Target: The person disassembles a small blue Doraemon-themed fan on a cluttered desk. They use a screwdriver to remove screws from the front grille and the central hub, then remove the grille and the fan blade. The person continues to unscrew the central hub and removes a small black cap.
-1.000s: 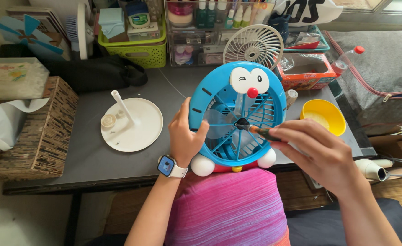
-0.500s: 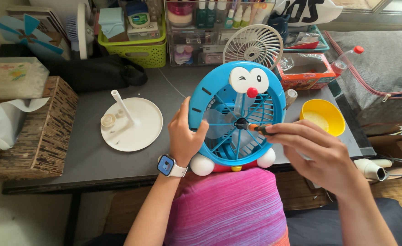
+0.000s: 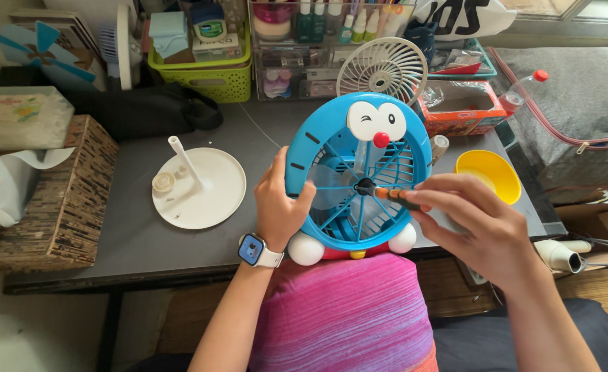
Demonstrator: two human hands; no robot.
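Note:
A blue cartoon-cat fan (image 3: 359,172) with white eyes, a red nose and white feet stands upright at the table's near edge, resting against my lap. My left hand (image 3: 280,207), with a smartwatch on its wrist, grips the fan's left rim. My right hand (image 3: 469,224) holds a small orange-and-black screwdriver (image 3: 392,195), its tip touching the dark hub at the centre of the front grille.
A white round stand base (image 3: 200,189) with a post lies on the grey table (image 3: 132,241) to the left. A yellow bowl (image 3: 489,176) sits right of the fan. A white fan grille (image 3: 383,69), green basket (image 3: 204,72) and woven box (image 3: 63,200) stand around.
My right hand has shifted slightly, keeping the screwdriver tip on the fan's hub. The fan and my left hand stay in place.

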